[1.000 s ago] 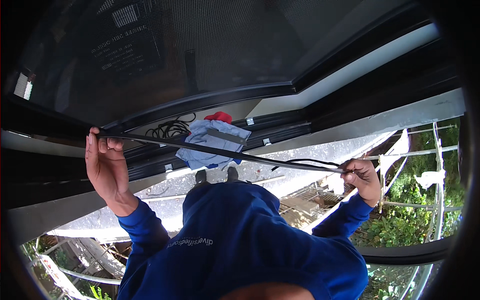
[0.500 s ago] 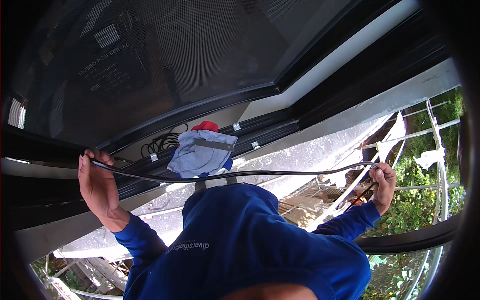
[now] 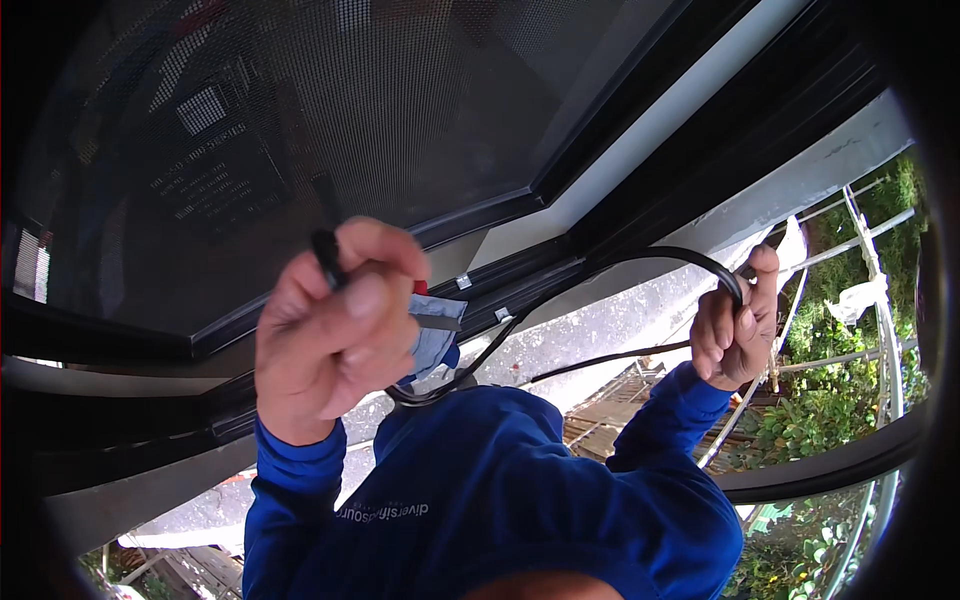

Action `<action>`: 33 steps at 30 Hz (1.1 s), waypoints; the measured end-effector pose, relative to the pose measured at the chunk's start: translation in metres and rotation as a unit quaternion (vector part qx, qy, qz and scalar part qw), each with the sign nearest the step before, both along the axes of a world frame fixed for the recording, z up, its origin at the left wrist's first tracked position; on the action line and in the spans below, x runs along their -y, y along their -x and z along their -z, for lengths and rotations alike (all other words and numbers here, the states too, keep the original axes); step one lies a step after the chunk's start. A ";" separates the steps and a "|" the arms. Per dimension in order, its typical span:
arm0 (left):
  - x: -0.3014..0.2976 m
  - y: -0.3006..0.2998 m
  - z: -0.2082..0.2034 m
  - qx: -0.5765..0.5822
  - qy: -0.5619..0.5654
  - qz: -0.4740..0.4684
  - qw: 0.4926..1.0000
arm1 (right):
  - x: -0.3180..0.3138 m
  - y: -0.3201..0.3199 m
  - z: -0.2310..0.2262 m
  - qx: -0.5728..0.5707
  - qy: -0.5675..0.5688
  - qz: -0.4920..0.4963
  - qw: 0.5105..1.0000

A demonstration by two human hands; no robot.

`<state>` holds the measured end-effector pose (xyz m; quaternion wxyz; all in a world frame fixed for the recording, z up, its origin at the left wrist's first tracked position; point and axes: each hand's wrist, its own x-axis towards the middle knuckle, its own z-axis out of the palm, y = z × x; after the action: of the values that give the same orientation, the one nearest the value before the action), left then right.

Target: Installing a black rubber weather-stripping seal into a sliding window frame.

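A long, bendy black rubber strip [image 3: 655,252] spans between my two hands, sagging in front of my blue sweater. Close to the camera, my left hand [image 3: 335,335] is closed around one end, and a short black tip sticks up past the fingers. Off to the right, my right hand [image 3: 735,330] grips the strip farther along, its fingers curled and the index finger raised. From there a loose tail hangs back toward the left. Behind my left hand lies a grey-blue cloth [image 3: 432,345] with a flat grey metal piece [image 3: 437,322] on it, partly covered by the hand.
A large black-framed mesh screen [image 3: 420,120] fills the upper left. Below it runs a black track with small metal clips [image 3: 502,315]. Outside the sill are a sunlit ledge [image 3: 560,330], pale poles [image 3: 880,320] and green plants [image 3: 800,435].
My left hand has risen toward the camera and moved right, bringing its end of the strip along. My right hand has shifted slightly left and up. The strip, nearly straight before, now curves loosely.
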<state>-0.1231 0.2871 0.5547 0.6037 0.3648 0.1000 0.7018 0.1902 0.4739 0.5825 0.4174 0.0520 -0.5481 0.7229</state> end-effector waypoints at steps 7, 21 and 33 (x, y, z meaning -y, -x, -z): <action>-0.067 -0.046 -0.024 -0.455 0.066 -0.141 0.877 | 0.009 0.042 0.017 0.029 0.023 -0.154 0.987; -0.110 -0.053 -0.011 -0.384 0.025 -0.168 0.907 | -0.031 0.026 0.015 -0.228 0.161 -0.307 0.910; -0.118 -0.029 -0.019 -0.608 0.048 -0.093 0.787 | -0.026 -0.025 0.016 -0.102 -0.103 0.145 0.979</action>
<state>-0.0943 0.4049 0.5738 0.3670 0.6754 0.5132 0.3817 0.2151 0.4998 0.5666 0.5638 0.0882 -0.5757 0.5856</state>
